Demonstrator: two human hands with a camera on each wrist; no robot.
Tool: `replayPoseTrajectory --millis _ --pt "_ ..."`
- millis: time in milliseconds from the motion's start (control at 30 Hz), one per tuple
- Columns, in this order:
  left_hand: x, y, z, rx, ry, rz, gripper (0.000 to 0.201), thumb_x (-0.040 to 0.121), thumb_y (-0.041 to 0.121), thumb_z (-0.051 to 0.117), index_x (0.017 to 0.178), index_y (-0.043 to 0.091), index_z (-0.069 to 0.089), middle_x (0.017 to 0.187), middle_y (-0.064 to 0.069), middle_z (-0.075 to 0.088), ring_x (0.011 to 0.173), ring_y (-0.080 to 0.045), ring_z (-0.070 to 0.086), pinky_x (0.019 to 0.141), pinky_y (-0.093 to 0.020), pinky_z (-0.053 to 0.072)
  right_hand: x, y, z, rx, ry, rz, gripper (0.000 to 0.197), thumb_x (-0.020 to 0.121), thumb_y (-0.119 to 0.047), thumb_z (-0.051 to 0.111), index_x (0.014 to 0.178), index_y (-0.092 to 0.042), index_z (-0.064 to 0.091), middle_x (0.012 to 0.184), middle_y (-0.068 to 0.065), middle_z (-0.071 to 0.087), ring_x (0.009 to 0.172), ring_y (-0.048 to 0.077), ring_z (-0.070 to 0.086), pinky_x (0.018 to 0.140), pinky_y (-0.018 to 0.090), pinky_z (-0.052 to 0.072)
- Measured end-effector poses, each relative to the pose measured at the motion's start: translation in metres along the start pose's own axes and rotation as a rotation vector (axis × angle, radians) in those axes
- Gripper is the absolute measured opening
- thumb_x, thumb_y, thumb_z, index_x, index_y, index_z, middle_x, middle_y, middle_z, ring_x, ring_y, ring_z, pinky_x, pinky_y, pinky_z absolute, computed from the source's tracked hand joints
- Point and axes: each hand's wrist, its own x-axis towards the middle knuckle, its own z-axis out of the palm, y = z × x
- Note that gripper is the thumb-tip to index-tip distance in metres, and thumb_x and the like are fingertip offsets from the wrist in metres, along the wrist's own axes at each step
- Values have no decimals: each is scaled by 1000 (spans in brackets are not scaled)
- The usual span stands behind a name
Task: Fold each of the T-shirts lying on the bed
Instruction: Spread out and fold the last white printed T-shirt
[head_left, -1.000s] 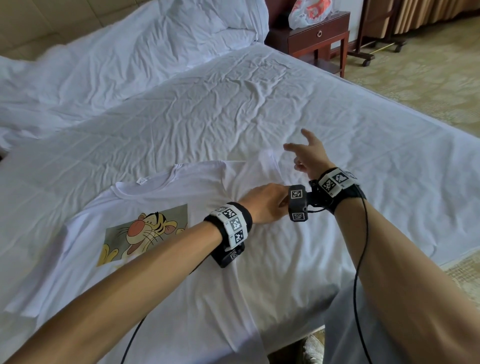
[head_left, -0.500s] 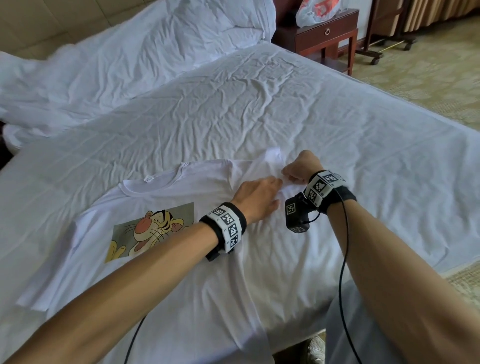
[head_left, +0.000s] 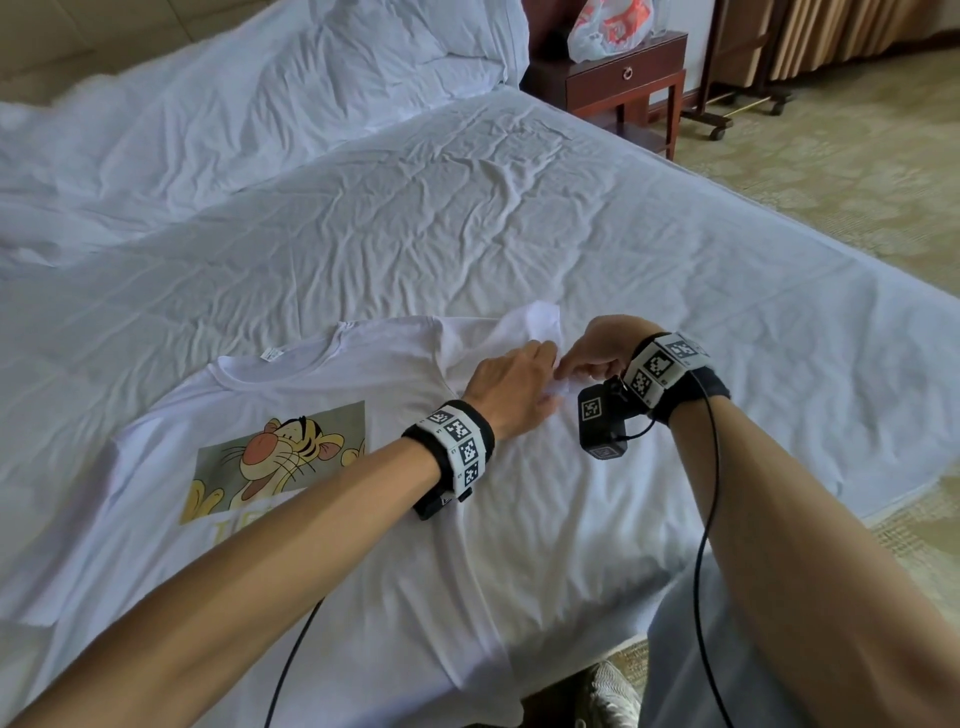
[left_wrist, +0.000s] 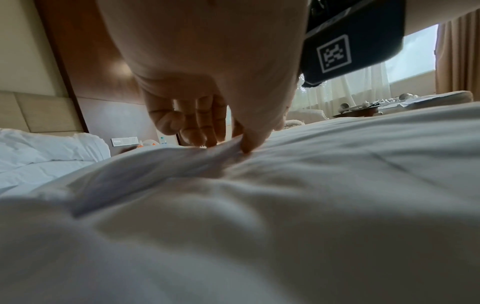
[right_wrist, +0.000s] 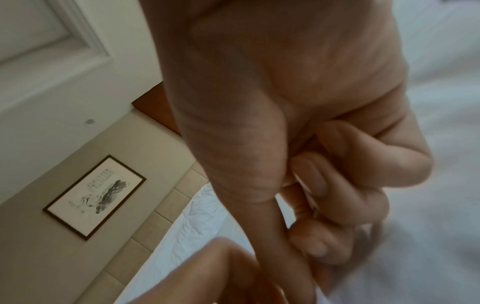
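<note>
- Left hand (head_left: 511, 387) pinches a fold of the T-shirt (head_left: 519, 519), which lies at the bed's (head_left: 519, 208) near edge.
- Right hand (head_left: 597, 351), fingers curled, grips the sleeve (head_left: 540, 319).

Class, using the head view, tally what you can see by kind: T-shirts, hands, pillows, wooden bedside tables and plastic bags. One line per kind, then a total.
White cotton T-shirt with a tiger print: 1
Bare hands, left and right: 2
White pillow: 1
Dark wooden bedside table: 1
Orange-and-white plastic bag: 1
Total: 6
</note>
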Motion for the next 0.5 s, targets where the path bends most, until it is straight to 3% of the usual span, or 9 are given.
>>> replayPoseTrajectory --millis 100,167,233,300,333,367,433,500 --pt "0 4 4 22 -30 7 14 101 20 50 110 12 57 105 -6 60 92 -30 65 67 -36 39 -7 3 0 -30 -41 18 41 84 -37 81 56 -18 56 42 -8 52 49 11 47 59 23 38" --pt "-3 8 5 6 -42 16 19 101 18 47 114 11 59 104 -6 60 91 -31 66 67 -36 38 -6 6 -1 16 -55 40 38 83 -33 79 56 -18 57 47 -6 55 46 12 46 58 23 37" --pt "-7 12 3 17 -66 49 24 99 18 47 119 11 58 105 -6 60 89 -32 65 68 -36 39 4 10 1 163 3 47 24 85 -25 74 67 -14 64 54 -1 61 43 12 49 56 24 40" --pt "-12 15 1 28 -96 91 21 98 18 47 115 12 58 102 -6 59 86 -32 64 67 -38 42 15 9 4 353 159 30 19 92 -22 70 85 -4 70 68 6 74 45 13 58 51 23 46" --pt "-14 15 0 22 -104 104 19 98 18 48 113 12 57 101 -5 57 85 -31 63 68 -39 44 21 8 7 413 234 -2 23 94 -24 69 98 -1 71 84 12 78 57 16 67 55 26 54" --pt "-16 14 -1 10 -109 112 17 98 18 48 112 12 57 99 -4 55 84 -31 62 67 -39 45 26 6 9 425 294 -39 32 95 -27 69 112 0 68 103 15 77 76 21 72 69 32 60" --pt "-18 11 0 -23 -112 127 14 98 19 51 109 13 58 95 0 49 81 -29 60 65 -37 43 31 3 14 359 375 -95 46 95 -34 69 131 -6 60 128 11 66 111 29 66 94 39 54" --pt "-21 9 0 -42 -103 146 14 95 18 54 107 14 58 95 -1 51 80 -29 60 63 -35 42 33 2 17 276 402 -114 36 95 -33 68 123 -11 64 124 10 66 109 28 63 87 34 49"
